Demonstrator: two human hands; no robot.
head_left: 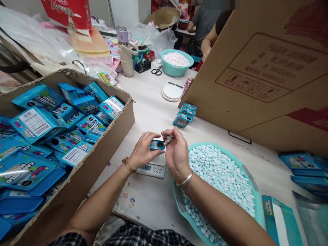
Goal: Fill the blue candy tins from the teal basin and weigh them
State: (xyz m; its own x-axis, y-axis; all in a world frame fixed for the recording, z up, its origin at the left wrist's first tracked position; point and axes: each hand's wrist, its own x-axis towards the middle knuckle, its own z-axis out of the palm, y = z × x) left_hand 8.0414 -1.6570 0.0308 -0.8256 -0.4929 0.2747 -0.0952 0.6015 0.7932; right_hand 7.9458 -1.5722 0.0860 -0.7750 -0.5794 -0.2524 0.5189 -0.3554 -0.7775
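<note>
My left hand (pixel 143 150) grips a small blue candy box (pixel 157 145) above a small digital scale (pixel 153 168). My right hand (pixel 176 150) is closed on a few pale candies (pixel 168 139) at the box's open end. Just right of my hands sits a teal basin (pixel 256 191) full of pale blue candies (pixel 220 174). On the left, a cardboard box (pixel 102 150) holds several blue packages (pixel 38 123). Three small filled blue boxes (pixel 185 115) lie on the white table beyond my hands.
A large cardboard carton (pixel 261 68) leans at the right. Farther back are a teal bowl of white candies (pixel 176 61), scissors (pixel 156 71), a round white lid (pixel 172 91), a beige bottle (pixel 126 54). Another person's arm (pixel 208 41) shows at the back. Blue packaging (pixel 302 164) lies at right.
</note>
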